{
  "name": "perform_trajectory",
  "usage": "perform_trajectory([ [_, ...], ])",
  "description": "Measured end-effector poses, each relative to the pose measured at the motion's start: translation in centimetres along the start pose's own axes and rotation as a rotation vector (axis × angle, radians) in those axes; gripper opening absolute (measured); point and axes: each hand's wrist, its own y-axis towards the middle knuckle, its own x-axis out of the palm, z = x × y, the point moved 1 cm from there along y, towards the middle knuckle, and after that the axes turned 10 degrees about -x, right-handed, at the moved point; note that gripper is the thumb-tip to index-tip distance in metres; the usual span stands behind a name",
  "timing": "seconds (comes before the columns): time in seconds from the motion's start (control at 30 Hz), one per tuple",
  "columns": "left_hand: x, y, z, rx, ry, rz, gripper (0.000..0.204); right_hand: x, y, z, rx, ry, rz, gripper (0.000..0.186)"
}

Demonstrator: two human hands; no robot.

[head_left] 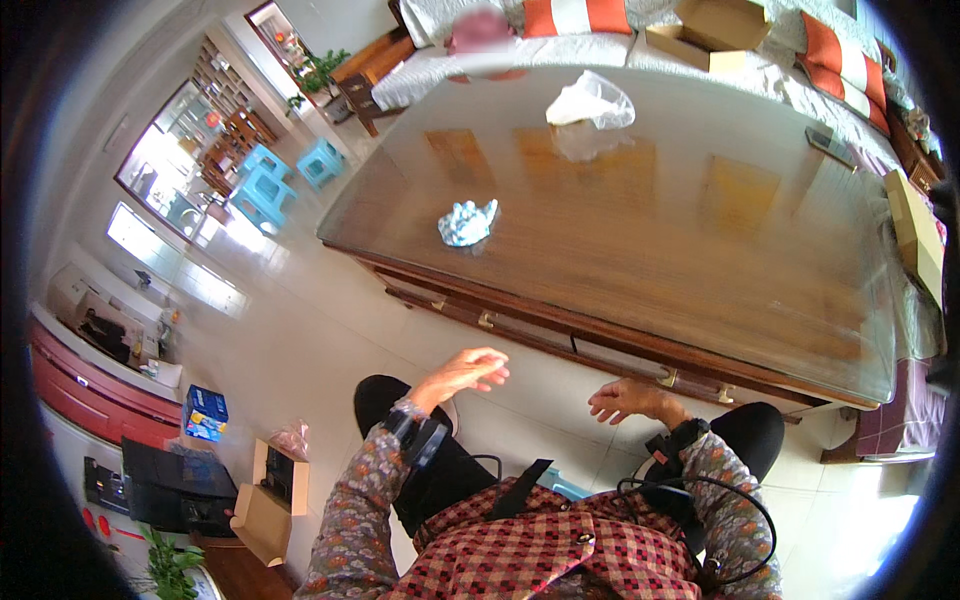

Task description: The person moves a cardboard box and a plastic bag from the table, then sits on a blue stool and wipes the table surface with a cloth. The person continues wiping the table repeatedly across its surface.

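Observation:
My left hand [468, 370] hovers above my left leg with its fingers loosely spread and nothing in them. Over by my right knee, my right hand [628, 398] hangs empty, fingers curved but apart. Both are short of the near edge of a glass-topped wooden coffee table [650, 260]. On the table's left part lies a crumpled blue-and-white patterned item [466, 222], the closest tabletop object to my hands. A white plastic bag [588, 100] rests toward the back, and a dark phone-like object [830, 147] lies at the right.
Beyond the table stands a sofa [590, 52] with an open cardboard box [705, 35]; another box [910, 235] is at the right. Blue plastic stools [262, 200] stand left. A blue box [205, 412], an open carton [270, 500] and a plant [170, 565] are at lower left.

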Motion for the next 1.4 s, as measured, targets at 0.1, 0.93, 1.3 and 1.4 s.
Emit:
perform_trajectory([
  [0.1,2.7,6.1,-7.6,-0.264,0.087,-0.193,0.05,-0.2,1.1,1.0,0.031,0.065,-0.002,0.049],
  [0.93,10.8,6.9,-26.4,-0.248,0.764,-1.075,0.042,-0.2,8.6,-2.2,0.12,0.644,-0.023,0.045],
  [1.3,0.9,10.2,-25.3,-0.349,0.777,-1.087,0.039,1.6,11.6,-4.1,0.057,0.683,0.088,0.044],
  [1.4,-1.6,10.9,-25.4,-0.341,0.785,-1.08,0.039,2.5,12.5,-4.8,0.043,0.679,0.112,0.044],
])
